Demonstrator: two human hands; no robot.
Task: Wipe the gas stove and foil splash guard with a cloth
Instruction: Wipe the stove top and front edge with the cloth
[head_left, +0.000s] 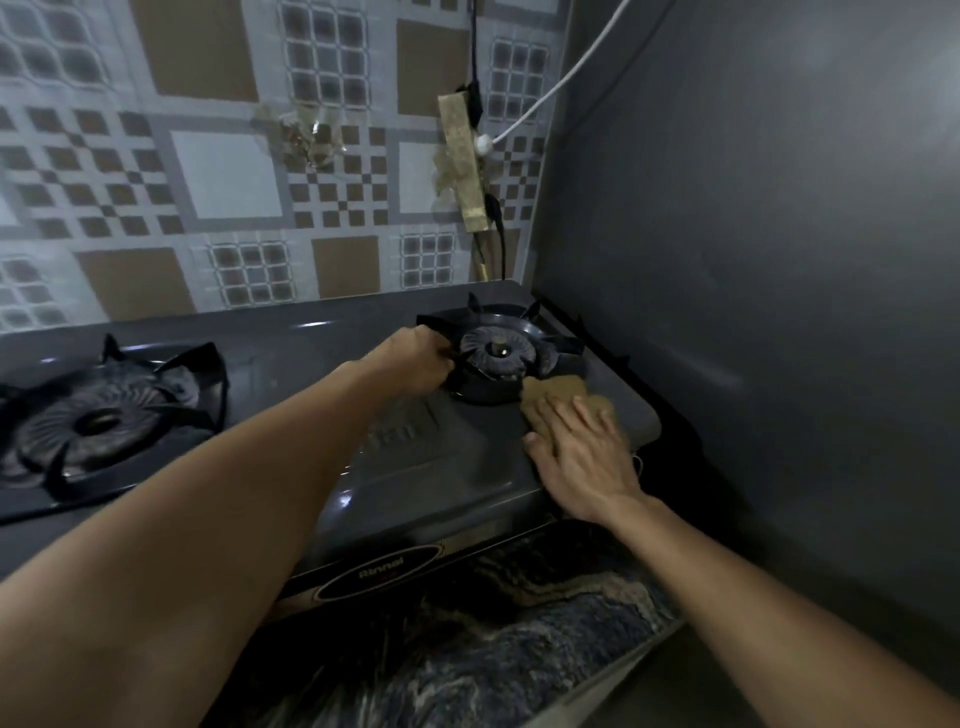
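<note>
Dimly lit gas stove (441, 467) against patterned tile wall (223, 176), grey foil splash guard (753, 234) alongside.

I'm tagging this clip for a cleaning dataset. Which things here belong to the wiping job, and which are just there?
Part of the job:
- cloth, pressed flat under the right hand
- gas stove
- right burner grate, gripped by the left hand
- foil splash guard

Just there:
- left burner
- white cable
- taped strip on the patterned wall
</note>
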